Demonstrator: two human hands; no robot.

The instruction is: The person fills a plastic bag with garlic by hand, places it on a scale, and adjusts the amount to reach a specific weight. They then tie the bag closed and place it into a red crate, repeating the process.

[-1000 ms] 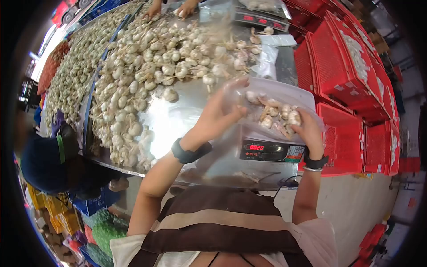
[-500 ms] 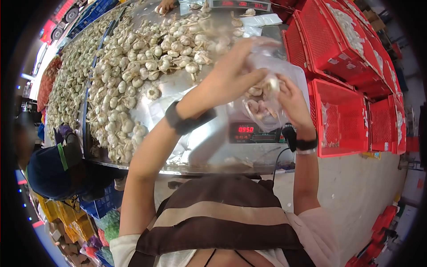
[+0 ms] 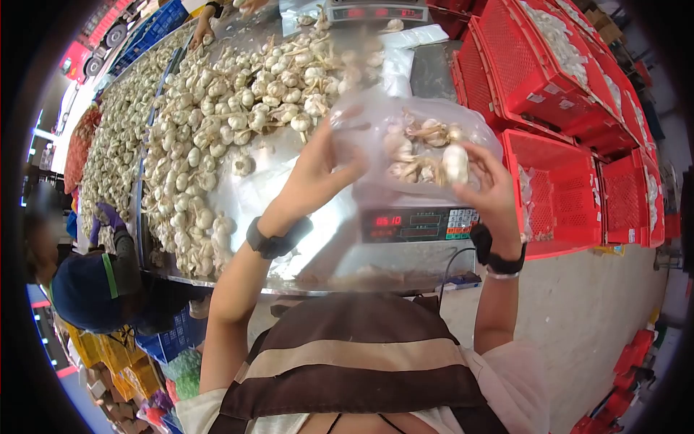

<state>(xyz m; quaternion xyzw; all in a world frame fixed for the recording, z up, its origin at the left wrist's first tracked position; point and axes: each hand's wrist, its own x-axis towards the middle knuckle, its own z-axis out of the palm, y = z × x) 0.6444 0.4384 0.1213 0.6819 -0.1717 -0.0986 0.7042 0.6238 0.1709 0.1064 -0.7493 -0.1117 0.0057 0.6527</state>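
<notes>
A clear plastic bag (image 3: pixel 376 134) with several garlic bulbs lies on the scale (image 3: pixel 405 226), whose red digits are lit. My right hand (image 3: pixel 491 181) pinches a whitish garlic bulb (image 3: pixel 455 164) at the right side of the bag. At the bag's left end is my left hand (image 3: pixel 322 170), thumb and fingers spread apart. Its fingertips are blurred against the film, and I see nothing gripped in them. Flat sheets of clear plastic (image 3: pixel 271 192) lie on the metal table left of the scale.
A large heap of garlic (image 3: pixel 238 101) covers the table's left and back. Red crates (image 3: pixel 557 188) stand at the right. A second scale (image 3: pixel 377 13) sits at the back. A co-worker's gloved hand (image 3: pixel 107 217) is at the left, another person's hand (image 3: pixel 202 32) at the far edge.
My hands have moved apart; the left has drawn back leftward and spread its fingers. The bag has settled flatter on the scale, with the garlic bulb now visible in my right hand. The scale's digits changed.
</notes>
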